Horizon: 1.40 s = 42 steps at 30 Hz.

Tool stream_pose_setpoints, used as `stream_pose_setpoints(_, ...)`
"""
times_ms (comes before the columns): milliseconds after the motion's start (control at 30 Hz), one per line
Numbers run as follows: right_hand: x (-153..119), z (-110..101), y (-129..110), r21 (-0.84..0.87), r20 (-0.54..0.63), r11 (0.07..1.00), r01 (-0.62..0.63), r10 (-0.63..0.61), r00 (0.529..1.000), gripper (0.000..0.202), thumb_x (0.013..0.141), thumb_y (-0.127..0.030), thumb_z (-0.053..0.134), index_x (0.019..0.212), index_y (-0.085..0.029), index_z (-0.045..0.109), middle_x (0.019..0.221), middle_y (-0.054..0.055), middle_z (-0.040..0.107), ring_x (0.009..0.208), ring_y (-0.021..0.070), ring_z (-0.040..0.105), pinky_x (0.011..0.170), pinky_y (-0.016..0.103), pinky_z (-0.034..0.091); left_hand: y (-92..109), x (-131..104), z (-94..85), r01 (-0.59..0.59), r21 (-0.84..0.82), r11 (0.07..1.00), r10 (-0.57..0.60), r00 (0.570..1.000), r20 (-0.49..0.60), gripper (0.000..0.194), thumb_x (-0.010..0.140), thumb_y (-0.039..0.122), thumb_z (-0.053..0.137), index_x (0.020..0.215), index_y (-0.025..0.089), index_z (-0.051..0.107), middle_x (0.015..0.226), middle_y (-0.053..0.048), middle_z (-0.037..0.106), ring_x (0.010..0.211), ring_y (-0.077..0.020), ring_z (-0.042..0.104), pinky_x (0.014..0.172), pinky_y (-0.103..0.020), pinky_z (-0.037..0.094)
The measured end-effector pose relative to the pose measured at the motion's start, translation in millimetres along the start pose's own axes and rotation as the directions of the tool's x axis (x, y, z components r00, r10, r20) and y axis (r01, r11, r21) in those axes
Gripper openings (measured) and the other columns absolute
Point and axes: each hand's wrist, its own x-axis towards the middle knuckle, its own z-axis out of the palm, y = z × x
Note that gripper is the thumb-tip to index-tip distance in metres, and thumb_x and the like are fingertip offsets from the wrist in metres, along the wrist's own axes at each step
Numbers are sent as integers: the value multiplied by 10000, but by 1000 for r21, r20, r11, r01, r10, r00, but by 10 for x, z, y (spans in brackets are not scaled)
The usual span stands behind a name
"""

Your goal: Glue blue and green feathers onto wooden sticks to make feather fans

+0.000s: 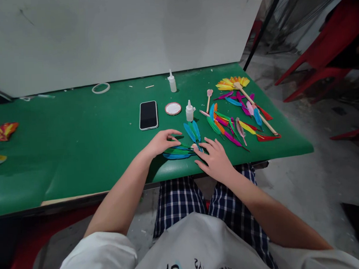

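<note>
Blue and green feathers [178, 152] fan out to the left and upward from a small pale centre piece [194, 147] near the table's front edge. My left hand [165, 143] rests over the left-pointing feathers, its thumb and fingers apart. Fingers spread, my right hand [214, 158] touches the centre piece from the right. The upper blue and green feathers [192, 130] point away from me, between both hands. A white squeeze bottle [189, 111] stands just beyond them. The fingertips of my right hand partly cover the place where the feathers meet.
On the green table [79, 147] are a phone [148, 115], a round white lid [173, 108], a second bottle [172, 81] and a tape ring [100, 88]. Loose coloured feathers [229, 126] and a yellow feather fan [232, 84] lie right; a wall panel [118, 38] stands behind.
</note>
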Motion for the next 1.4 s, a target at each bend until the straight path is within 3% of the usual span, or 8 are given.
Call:
stream_pose_setpoints(167, 1, -4, -4, 5, 12, 1000, -1, 1, 1000, 386, 823, -337, 475, 1183, -206, 517, 1171, 101, 529, 1231, 287, 330, 1011, 536, 234, 10, 36, -9, -20, 33, 999, 20, 1000, 0, 427, 671, 316, 651, 1055, 148, 571, 809, -52, 649, 788, -165, 607, 764, -315, 462)
stream_pose_setpoints(700, 5, 15, 8, 0, 10, 1000, 5, -5, 1000, 376, 827, -347, 467, 1171, -207, 526, 1164, 88, 538, 1228, 288, 331, 1015, 529, 225, -42, 2, -3, -44, 19, 999, 44, 999, -3, 425, 673, 318, 659, 1052, 146, 573, 833, -52, 648, 785, -165, 609, 747, -298, 472)
stream_pose_setpoints(1067, 5, 6, 20, -8, 12, 1000, 10, -10, 1000, 374, 828, -348, 466, 1174, -217, 523, 1154, 86, 538, 1226, 285, 333, 1017, 522, 225, 16, 97, -59, -60, 125, 990, 39, 986, 159, 387, 708, 291, 625, 1062, 138, 591, 786, -49, 662, 739, -148, 598, 713, -274, 462)
stream_pose_setpoints(1400, 23, -15, 15, -8, 18, 1000, 19, -19, 1000, 382, 830, -346, 464, 1185, -213, 514, 1148, 87, 541, 1228, 290, 328, 1017, 525, 220, 43, 132, -29, -87, 149, 985, 69, 990, 121, 302, 712, 270, 613, 978, 126, 627, 782, -40, 637, 743, -136, 582, 741, -275, 457)
